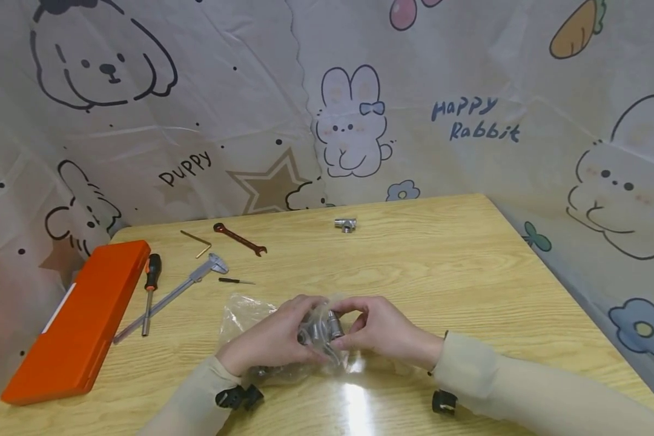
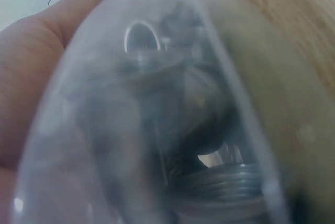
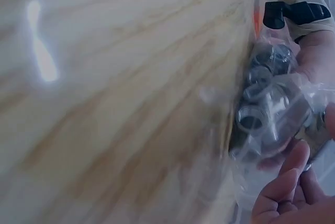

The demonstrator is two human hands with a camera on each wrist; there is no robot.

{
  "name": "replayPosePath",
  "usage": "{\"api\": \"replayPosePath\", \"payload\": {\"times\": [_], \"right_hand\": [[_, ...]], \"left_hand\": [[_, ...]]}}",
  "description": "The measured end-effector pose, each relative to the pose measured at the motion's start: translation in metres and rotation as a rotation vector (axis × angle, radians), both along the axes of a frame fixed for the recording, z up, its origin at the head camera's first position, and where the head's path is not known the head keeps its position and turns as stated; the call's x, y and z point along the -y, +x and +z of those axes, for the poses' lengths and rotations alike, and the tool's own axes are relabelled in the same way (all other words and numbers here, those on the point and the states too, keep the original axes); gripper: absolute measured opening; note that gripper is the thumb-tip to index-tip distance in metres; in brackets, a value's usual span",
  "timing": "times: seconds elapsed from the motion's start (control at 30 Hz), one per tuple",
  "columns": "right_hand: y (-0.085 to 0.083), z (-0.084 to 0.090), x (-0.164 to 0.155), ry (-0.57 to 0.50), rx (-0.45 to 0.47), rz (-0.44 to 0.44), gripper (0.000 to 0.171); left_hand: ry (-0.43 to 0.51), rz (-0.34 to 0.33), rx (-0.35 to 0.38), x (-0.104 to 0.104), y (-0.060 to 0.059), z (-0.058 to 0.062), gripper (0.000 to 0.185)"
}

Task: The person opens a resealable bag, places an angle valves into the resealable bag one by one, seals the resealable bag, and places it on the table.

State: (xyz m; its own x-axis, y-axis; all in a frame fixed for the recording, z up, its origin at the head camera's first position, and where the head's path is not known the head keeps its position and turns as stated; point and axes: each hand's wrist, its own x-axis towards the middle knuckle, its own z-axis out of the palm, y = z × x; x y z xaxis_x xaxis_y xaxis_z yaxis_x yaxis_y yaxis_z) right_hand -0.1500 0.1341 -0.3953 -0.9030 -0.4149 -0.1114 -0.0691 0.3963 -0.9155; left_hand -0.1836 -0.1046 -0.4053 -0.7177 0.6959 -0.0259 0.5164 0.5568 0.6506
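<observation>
Near edge: left hand (image 1: 275,339) cups clear plastic bag (image 1: 245,318) of threaded metal fittings (image 1: 323,330), fingers curled round bundle to keep it off wooden table (image 1: 441,272). Right hand (image 1: 378,327) pinches bag film at one fitting, thumb and fingertips together. Bag at table's near middle. Left, well apart: orange case (image 1: 79,321), screwdriver (image 1: 151,284), caliper (image 1: 185,284), wrench (image 1: 240,238). Far: lone tee fitting (image 1: 346,224).

Our left hand (image 1: 275,339): fingers curled, grip closed around what it holds. Our right hand (image 1: 378,330): fingers (image 1: 354,306) bent, thumb and fingertips pinching, close against the left. Both forearms in beige sleeves, angled inward, each wrist with a black strap.
</observation>
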Motion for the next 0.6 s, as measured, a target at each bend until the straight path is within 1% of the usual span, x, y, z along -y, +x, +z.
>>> {"api": "replayPosePath", "payload": {"times": [0.17,0.23,0.33,0.5,0.57,0.6], "right_hand": [[-0.004,-0.008,0.012,-0.027,-0.025,-0.015,0.055],[-0.005,-0.011,0.015,-0.011,-0.038,-0.022,0.054],[-0.005,-0.012,0.018,0.037,-0.081,-0.012,0.054],[-0.006,-0.008,0.019,0.164,-0.189,0.053,0.051],[-0.007,-0.005,0.018,0.201,-0.2,0.085,0.053],[-0.007,-0.003,0.017,0.21,-0.189,0.102,0.054]], "left_hand": [[0.023,-0.017,-0.019,0.0,-0.001,-0.001,0.095],[0.028,-0.023,-0.025,0.0,-0.001,-0.001,0.094],[0.027,-0.029,-0.029,0.001,-0.001,-0.001,0.093],[0.011,-0.028,-0.042,0.0,0.0,-0.001,0.095],[0.007,-0.029,-0.041,0.0,0.0,-0.001,0.096],[0.004,-0.03,-0.041,-0.001,0.0,-0.001,0.097]]}}
